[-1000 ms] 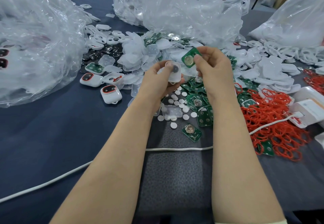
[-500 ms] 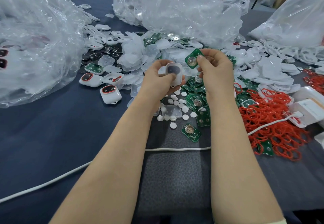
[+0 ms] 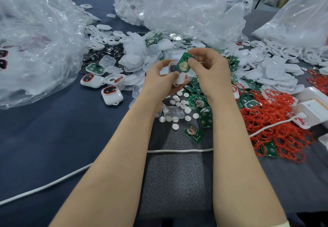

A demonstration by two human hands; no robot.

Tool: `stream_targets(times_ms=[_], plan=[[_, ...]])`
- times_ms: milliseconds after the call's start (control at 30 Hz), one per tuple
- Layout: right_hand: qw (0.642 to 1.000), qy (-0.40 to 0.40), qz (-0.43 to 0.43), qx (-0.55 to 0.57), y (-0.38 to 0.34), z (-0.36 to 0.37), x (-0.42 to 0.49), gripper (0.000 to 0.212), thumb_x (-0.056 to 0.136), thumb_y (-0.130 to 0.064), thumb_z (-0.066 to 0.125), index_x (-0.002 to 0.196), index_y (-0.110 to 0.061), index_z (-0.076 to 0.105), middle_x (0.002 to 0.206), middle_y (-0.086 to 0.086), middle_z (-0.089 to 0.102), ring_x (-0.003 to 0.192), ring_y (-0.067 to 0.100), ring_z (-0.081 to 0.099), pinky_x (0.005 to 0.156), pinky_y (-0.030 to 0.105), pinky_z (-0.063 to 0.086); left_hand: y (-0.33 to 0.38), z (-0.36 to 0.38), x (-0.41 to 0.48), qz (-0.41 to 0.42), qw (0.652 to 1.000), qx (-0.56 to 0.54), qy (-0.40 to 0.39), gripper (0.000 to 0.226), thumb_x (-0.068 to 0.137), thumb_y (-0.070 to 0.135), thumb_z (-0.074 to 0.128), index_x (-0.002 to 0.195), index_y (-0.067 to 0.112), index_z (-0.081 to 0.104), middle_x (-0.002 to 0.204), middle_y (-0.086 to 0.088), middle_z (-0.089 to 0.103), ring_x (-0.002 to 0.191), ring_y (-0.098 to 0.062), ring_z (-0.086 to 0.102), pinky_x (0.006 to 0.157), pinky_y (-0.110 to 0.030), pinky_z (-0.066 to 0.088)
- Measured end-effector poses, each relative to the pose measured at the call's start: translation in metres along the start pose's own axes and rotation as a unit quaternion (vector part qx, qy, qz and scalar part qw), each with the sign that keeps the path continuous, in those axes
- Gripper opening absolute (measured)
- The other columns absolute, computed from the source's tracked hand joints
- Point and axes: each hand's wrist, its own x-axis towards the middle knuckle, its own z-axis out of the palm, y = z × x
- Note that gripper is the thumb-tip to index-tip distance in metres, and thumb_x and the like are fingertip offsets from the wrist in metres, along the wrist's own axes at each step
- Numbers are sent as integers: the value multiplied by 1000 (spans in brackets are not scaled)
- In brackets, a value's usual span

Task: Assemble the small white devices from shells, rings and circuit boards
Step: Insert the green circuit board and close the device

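Green circuit board (image 3: pixel 183 64) moved down to white shell (image 3: pixel 179 79), right hand (image 3: pixel 211 74) pinching it, left hand (image 3: pixel 158 83) gripping shell

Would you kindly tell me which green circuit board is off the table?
The circuit board pinched in the right hand; all the others lie on the table.

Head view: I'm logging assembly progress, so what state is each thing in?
Left hand: grips the shell.
Right hand: pinches the circuit board.
Shell: held off the table.
Circuit board: tilted, not yet in the shell.
Device: assembled, lying on the table.
Red rings: loose pile.
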Motion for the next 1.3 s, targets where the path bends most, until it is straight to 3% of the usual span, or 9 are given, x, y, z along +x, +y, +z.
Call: stream_targets(times_ms=[133, 300, 433, 533, 800, 1000, 1300], plan=[[1000, 3, -13, -6, -1, 1, 0, 16, 86, -2, 62, 92, -17, 64, 78, -11, 60, 72, 3, 55, 69, 12, 47, 2, 2, -1, -9, 1000, -8, 8, 15, 97, 5, 47, 96, 15, 58, 92, -11, 68, 68, -19, 71, 61, -26, 58], [998, -43, -26, -41, -2, 1, -1, 17, 86, -3, 63, 89, -19, 64, 78, -9, 60, 75, 8, 55, 66, 11, 47, 3, 2, 1, -30, 999, -15, 22, 25, 100, 12, 35, 92, 17, 58, 87, -13, 69, 67, -21, 70, 60, -27, 58], [994, -66, -31, -77, -1, 2, -2, 21, 86, -8, 64, 83, -29, 63, 78, -11, 62, 78, 28, 59, 69, 26, 49, 2, 3, 1, -36, 999, 4, 26, 27, 102, 19, 34, 93, 18, 60, 98, -17, 66, 71, -23, 69, 59, -27, 57], [993, -72, -30, -85, -1, 2, -3, 21, 86, -10, 64, 83, -30, 64, 80, -9, 63, 85, 32, 62, 68, 28, 49, 2, 3, 1, -36, 999, 2, 28, 29, 102, 20, 34, 91, 18, 60, 96, -16, 67, 70, -22, 69, 57, -25, 56], [991, -80, -20, -106, 0, 1, -2, 16, 86, -11, 64, 87, -27, 67, 82, -8, 63, 72, 16, 55, 61, 14, 43, 2, 3, 2, -31, 999, 1, 31, 30, 102, 20, 35, 89, 17, 61, 95, -16, 67, 68, -19, 68, 54, -23, 54], [990, -89, -14, -108, 1, 2, -2, 18, 87, -12, 64, 86, -30, 67, 85, -6, 64, 72, 14, 54, 66, 23, 45, 2, 3, 2, -29, 999, 2, 36, 30, 103, 21, 35, 89, 17, 61, 96, -17, 66, 68, -18, 67, 53, -22, 53], [988, -56, -37, -140, 2, 4, -3, 14, 87, -14, 64, 89, -26, 69, 93, -3, 59, 63, -3, 41, 65, 16, 35, 1, 3, 2, -29, 999, -5, 37, 28, 102, 21, 37, 90, 18, 62, 91, -14, 68, 59, -13, 68, 54, -22, 54]])
